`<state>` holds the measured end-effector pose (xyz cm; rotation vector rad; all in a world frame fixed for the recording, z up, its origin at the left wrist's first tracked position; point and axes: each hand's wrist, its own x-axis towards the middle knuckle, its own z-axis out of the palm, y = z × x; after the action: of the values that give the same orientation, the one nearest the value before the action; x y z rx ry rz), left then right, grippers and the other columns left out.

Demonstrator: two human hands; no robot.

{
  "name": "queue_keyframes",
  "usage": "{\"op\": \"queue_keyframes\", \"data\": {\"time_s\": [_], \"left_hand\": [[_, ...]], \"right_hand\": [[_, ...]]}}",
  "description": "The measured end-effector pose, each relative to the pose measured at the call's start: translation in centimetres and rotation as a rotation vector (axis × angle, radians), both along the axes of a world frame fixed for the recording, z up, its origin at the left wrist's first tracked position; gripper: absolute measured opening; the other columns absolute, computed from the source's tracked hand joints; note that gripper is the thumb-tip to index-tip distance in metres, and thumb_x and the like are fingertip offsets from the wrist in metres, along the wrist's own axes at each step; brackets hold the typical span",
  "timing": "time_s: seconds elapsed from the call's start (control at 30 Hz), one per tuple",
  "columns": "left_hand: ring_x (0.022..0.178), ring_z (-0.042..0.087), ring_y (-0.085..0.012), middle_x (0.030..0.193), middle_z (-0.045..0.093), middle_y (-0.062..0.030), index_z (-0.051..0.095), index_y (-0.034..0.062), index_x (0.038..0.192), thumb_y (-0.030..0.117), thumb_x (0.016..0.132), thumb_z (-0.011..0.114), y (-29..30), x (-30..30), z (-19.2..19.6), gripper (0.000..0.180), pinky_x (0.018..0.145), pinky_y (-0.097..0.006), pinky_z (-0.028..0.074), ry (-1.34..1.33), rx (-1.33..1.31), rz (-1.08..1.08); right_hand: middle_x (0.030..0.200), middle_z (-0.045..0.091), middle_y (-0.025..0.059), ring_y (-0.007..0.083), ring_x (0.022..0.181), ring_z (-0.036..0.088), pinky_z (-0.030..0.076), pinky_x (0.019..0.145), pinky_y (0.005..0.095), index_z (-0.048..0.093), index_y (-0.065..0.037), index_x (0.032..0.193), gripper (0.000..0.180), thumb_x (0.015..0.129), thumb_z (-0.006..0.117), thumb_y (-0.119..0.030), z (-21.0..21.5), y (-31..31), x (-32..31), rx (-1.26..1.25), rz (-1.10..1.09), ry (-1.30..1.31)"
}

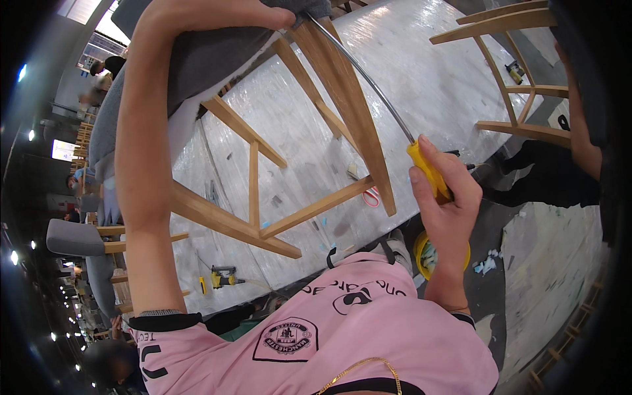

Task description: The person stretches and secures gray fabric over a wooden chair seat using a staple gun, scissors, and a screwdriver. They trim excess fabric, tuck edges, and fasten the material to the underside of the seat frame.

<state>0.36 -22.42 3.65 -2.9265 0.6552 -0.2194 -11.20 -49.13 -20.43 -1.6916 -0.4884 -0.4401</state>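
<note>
A grey upholstered chair [217, 56] lies tipped over in front of me, its wooden legs pointing toward my body. At the upper edge of the view my left hand [227, 14] grips the chair's fabric, with the thumb pressed close to the top of a leg; its other fingers are mostly hidden. Wrapped round the yellow handle of a long screwdriver [429, 172] is my right hand [454, 197]. The metal shaft slants up to the left, and its tip meets the grey fabric beside the leg joint, close to my left thumb. The exact tip is hidden.
Plastic film covers the table [224, 270] under the chair. Red-handled scissors [372, 196] and a yellow-black staple gun [224, 276] lie on it. A yellow bucket [466, 253] stands below the edge. Another person works by a wooden chair frame [520, 128] at the right.
</note>
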Motion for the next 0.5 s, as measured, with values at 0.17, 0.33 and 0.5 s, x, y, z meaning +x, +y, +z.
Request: {"op": "queue_keyframes", "data": {"time_s": [0.17,0.33,0.5], "left_hand": [[0.115,0.064,-0.0386,0.124,0.065,-0.0252,0.054,0.0017,0.134,0.045,0.071,0.078,0.4,-1.4,0.4,0.080,0.101,-0.044,0.049,-0.045,0.048,-0.002],[0.118,0.063,-0.0384,0.125,0.065,-0.0252,0.055,0.0007,0.135,0.047,0.072,0.077,-0.3,0.6,-0.3,0.081,0.102,-0.043,0.049,-0.005,0.017,-0.024],[0.124,0.061,-0.0338,0.136,0.064,-0.0211,0.055,0.0031,0.145,0.062,0.087,0.067,3.1,1.4,2.2,0.083,0.108,-0.039,0.045,0.133,-0.141,0.083]], "right_hand": [[0.105,0.074,0.0139,0.0184,0.091,0.071,0.053,0.078,0.0272,0.072,-0.001,0.125,0.039,0.087,0.077,0.002,-5.6,3.5,2.3,0.202,0.087,-0.017],[0.104,0.074,0.0134,0.0179,0.090,0.070,0.053,0.078,0.0282,0.073,-0.001,0.123,0.037,0.086,0.078,0.001,-8.2,5.2,3.9,0.234,-0.036,-0.101],[0.104,0.074,0.0144,0.0171,0.090,0.070,0.053,0.076,0.0275,0.072,-0.002,0.126,0.041,0.086,0.077,0.001,-5.5,3.5,3.9,0.129,0.038,-0.080]]}}
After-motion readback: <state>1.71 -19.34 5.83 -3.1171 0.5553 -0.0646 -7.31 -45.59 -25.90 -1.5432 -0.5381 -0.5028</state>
